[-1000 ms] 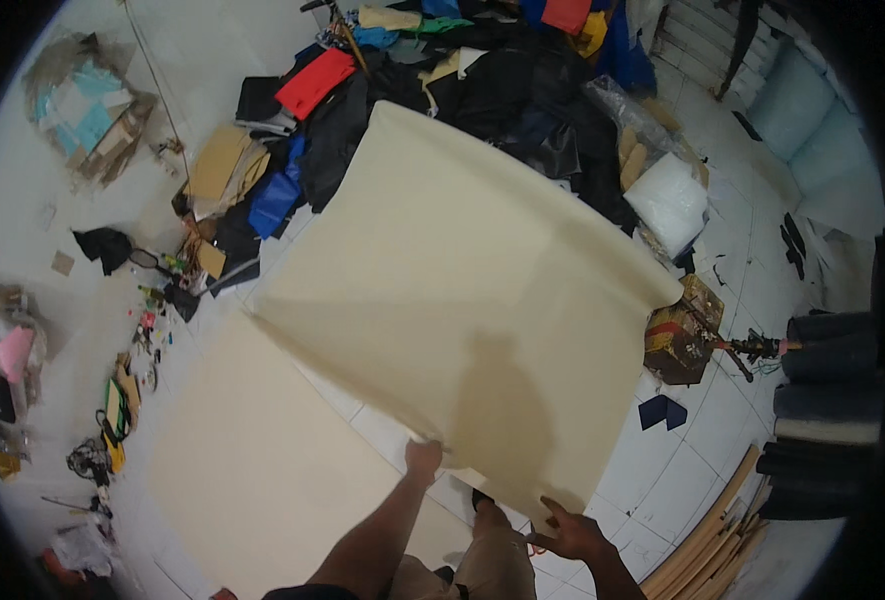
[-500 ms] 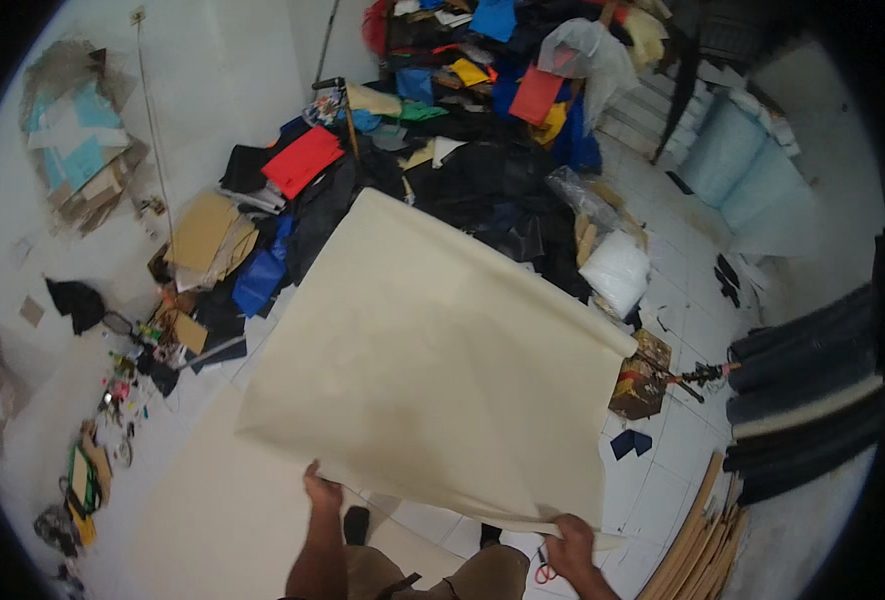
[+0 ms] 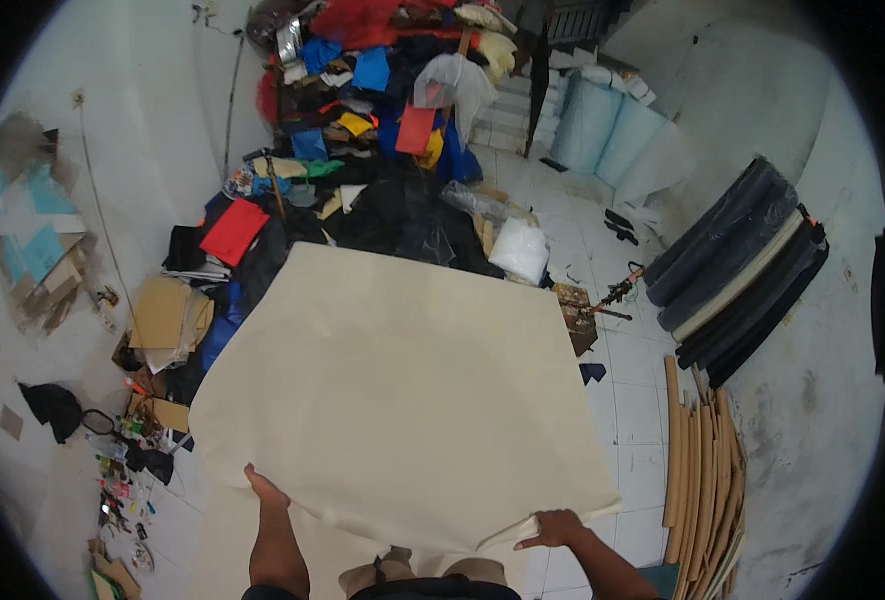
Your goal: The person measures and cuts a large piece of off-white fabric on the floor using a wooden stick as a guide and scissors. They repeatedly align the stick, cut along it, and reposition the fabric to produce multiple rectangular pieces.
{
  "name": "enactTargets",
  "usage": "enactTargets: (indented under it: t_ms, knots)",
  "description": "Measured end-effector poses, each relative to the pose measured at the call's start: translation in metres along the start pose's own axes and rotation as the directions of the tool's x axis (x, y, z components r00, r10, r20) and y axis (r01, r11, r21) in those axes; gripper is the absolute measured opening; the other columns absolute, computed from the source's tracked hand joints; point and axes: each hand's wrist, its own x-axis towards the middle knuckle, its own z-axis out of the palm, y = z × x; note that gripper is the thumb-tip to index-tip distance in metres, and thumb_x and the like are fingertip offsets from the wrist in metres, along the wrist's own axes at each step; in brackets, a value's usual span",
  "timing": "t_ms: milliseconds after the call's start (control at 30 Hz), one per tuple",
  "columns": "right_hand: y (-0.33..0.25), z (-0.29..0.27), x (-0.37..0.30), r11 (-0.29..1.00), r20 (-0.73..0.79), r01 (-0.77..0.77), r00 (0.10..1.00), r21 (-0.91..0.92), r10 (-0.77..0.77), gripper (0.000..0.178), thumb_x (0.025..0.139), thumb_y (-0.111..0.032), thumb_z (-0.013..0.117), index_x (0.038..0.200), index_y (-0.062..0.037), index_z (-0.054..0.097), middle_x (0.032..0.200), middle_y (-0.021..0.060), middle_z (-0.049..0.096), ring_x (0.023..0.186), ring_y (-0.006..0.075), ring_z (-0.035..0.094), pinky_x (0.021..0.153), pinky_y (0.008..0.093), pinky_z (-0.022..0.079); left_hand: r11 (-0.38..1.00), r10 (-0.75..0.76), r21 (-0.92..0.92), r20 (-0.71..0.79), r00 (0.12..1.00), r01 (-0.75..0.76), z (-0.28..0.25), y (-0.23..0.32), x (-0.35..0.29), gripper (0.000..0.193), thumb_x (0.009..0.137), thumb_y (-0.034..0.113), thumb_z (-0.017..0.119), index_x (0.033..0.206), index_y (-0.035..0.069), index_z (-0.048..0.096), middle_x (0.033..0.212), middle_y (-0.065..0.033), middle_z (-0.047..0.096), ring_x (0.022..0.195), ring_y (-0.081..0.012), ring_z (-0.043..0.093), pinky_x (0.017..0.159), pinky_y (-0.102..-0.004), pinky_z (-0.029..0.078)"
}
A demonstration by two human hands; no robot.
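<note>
Item: large cream sheet [image 3: 392,400], held spread above the floor by left hand [image 3: 265,490] and right hand [image 3: 552,527] closed on its near edge; risk judged: far edge snagging fabric pile [image 3: 382,190].

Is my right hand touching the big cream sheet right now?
Touching. The head view shows the right hand gripping the near corner of the cream sheet, fingers curled over its edge, with no gap between them.

I see white tiled floor [image 3: 632,410], pale walls [image 3: 162,90], fabric heap [image 3: 382,120], dark rolls [image 3: 742,270] right.
</note>
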Motion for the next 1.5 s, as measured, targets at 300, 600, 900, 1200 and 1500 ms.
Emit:
enactTargets:
  t_ms: [300,600,900,1200,1500]
  knots:
    - [-0.004,0.209,-0.058,0.989,-0.268,-0.130,0.953,0.067,0.143,0.045,0.075,-0.050,0.067,0.103,-0.0142,0.066,0.101,0.0104,0.069,0.098,0.0287,0.065,0.083,0.0453,0.047,0.920,0.152,0.383,-0.146,0.977,-0.086,-0.065,0.009,-0.182,0.067,0.091,0.047,0.053,0.135,-0.001,0.038,0.127,-0.0189,0.051,0.115,-0.0359,0.052,0.097,-0.0521,0.043]
    - [-0.065,0.434,-0.198,0.982,-0.137,-0.156,0.976,0.106,0.169,0.051,0.074,-0.053,0.066,0.107,-0.0147,0.065,0.103,0.0107,0.068,0.100,0.0307,0.064,0.086,0.0449,0.048,0.849,0.201,0.529,-0.293,0.935,-0.017,-0.276,0.022,-0.373,0.062,0.093,0.038,0.053,0.132,-0.007,0.038,0.123,-0.0193,0.053,0.108,-0.0348,0.055,0.093,-0.0502,0.046]
    - [-0.137,0.588,-0.297,0.962,0.034,-0.233,0.972,0.145,0.230,0.060,0.076,-0.057,0.060,0.114,-0.0104,0.063,0.117,0.0115,0.063,0.109,0.0325,0.060,0.090,0.0454,0.047,0.817,0.121,0.570,-0.322,0.939,0.090,-0.476,0.040,-0.507,0.065,0.092,0.039,0.054,0.133,-0.008,0.036,0.127,-0.0201,0.049,0.114,-0.0319,0.052,0.097,-0.0450,0.043]
    - [-0.198,0.715,-0.437,0.934,0.162,-0.171,0.979,0.315,0.124,0.074,0.074,-0.063,0.061,0.104,0.0041,0.065,0.102,0.0281,0.064,0.102,0.0414,0.061,0.088,0.0452,0.047,0.817,0.193,0.540,-0.589,0.785,0.204,-0.641,0.067,-0.673,0.091,0.086,0.051,0.058,0.141,-0.011,0.021,0.138,-0.0253,0.041,0.127,-0.0330,0.038,0.107,-0.0419,0.029]
    - [-0.163,0.773,-0.451,0.990,0.119,-0.140,0.983,0.001,0.138,0.069,0.068,-0.053,0.073,0.096,0.0088,0.064,0.093,0.0262,0.066,0.094,0.0406,0.064,0.078,0.0450,0.050,0.745,0.434,0.665,-0.418,0.798,-0.056,-0.651,0.050,-0.726,0.048,0.091,0.042,0.056,0.101,-0.005,0.060,0.093,-0.0224,0.065,0.091,-0.0349,0.062,0.080,-0.0426,0.046]
